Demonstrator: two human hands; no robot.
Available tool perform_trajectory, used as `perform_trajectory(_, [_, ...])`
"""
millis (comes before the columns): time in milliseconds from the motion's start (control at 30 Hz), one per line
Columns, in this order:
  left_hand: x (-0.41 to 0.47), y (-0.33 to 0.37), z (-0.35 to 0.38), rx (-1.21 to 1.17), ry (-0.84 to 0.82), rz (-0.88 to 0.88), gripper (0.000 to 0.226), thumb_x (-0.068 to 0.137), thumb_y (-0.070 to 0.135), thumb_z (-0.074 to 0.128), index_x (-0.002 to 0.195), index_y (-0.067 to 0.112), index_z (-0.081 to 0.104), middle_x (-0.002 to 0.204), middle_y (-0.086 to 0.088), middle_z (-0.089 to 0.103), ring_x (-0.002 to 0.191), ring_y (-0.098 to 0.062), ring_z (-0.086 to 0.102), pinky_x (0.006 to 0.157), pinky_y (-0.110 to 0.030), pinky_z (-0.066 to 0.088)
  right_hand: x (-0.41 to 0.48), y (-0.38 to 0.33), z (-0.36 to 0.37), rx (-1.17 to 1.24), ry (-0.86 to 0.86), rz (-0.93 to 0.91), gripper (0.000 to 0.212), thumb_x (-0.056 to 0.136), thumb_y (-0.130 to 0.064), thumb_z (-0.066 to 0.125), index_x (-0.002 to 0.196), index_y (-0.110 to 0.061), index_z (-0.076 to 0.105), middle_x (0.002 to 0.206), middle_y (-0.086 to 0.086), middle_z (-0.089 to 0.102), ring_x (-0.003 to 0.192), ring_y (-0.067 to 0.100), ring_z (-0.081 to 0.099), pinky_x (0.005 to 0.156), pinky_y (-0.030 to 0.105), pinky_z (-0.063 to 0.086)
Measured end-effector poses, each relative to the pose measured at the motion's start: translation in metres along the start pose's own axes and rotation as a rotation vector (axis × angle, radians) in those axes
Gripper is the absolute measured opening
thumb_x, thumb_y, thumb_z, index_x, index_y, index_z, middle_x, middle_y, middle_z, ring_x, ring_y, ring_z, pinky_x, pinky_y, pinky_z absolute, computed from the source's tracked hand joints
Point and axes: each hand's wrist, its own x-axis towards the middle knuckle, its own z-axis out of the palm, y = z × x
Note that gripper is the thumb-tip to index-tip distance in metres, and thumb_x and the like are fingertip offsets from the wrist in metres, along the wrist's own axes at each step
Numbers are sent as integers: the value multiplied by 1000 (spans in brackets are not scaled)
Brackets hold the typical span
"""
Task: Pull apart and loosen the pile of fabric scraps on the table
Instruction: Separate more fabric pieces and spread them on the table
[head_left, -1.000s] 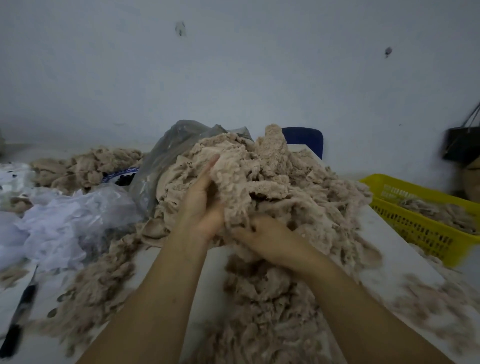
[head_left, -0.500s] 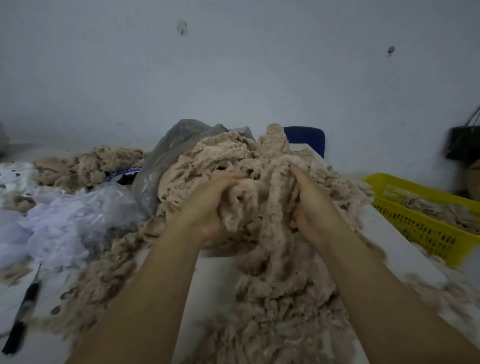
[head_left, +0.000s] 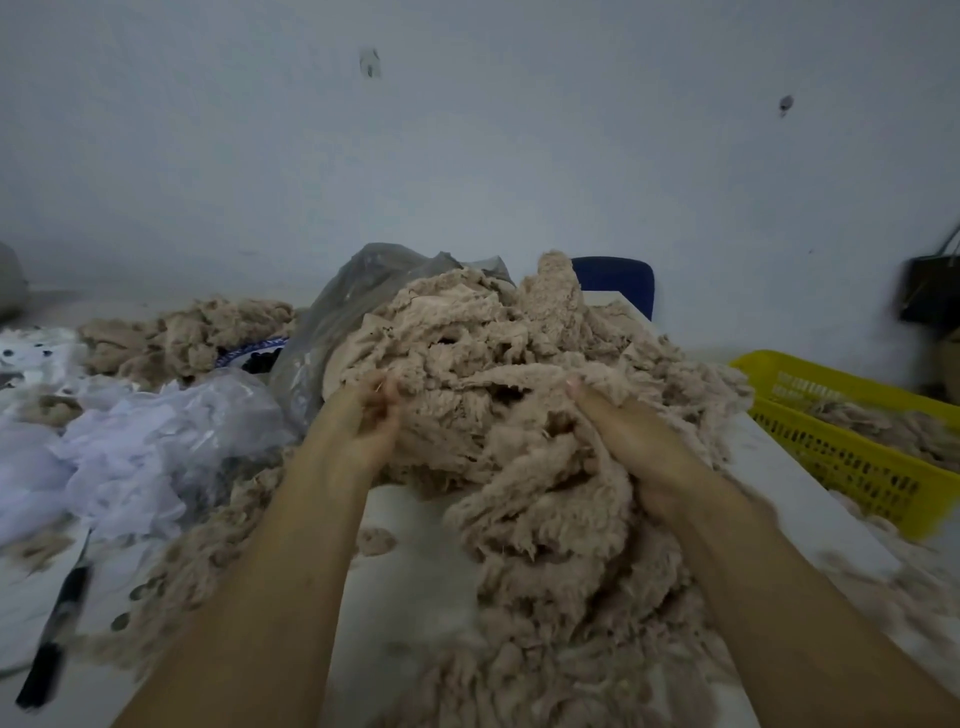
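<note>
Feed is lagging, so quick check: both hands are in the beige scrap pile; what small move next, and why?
Probably draw the hands apart sideways. The left hand and right hand each grip a bunch on the near face of the scrap pile, with a dense clump bridging them, so spreading should tease it loose.

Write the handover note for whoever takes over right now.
Left hand: grips a clump on the left side of the pile of fabric scraps.
Right hand: grips a clump on its right side.
Pile: on the white table, in front of a grey plastic bag.
Done: loose scraps trail toward the near edge.
Left: the tall, dense middle is not yet pulled apart.
</note>
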Motion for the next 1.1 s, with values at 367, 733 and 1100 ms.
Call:
perform_trajectory(367, [-36, -86, 33, 579, -443, -227, 51, 85, 69, 50, 93, 28, 79, 99, 5, 76, 89, -4, 72, 76, -25, 55, -4, -7, 40, -222, -57, -90, 34, 93, -53, 49, 102, -29, 71, 90, -15, 75, 89, 1, 70, 76, 20, 52])
perform_trajectory(733, [-20, -43, 32, -229, -266, -183, 30, 98, 21, 43, 78, 7, 61, 52, 0, 50, 40, -12, 50, 43, -17, 46, -26, 11, 24, -319, -94, 38, 47, 82, -80, 33, 83, -53, 73, 89, -30, 70, 90, -5, 65, 79, 19, 45])
perform_trajectory(1100, [6, 29, -6, -221, 147, 220, 41, 99, 2, 39, 59, 13, 40, 40, 2, 36, 30, -9, 32, 37, -17, 29, -5, 14, -34, -400, 399, -1, 56, 97, -57, 39, 61, -25, 67, 67, -12, 62, 63, 4, 56, 58, 25, 38])
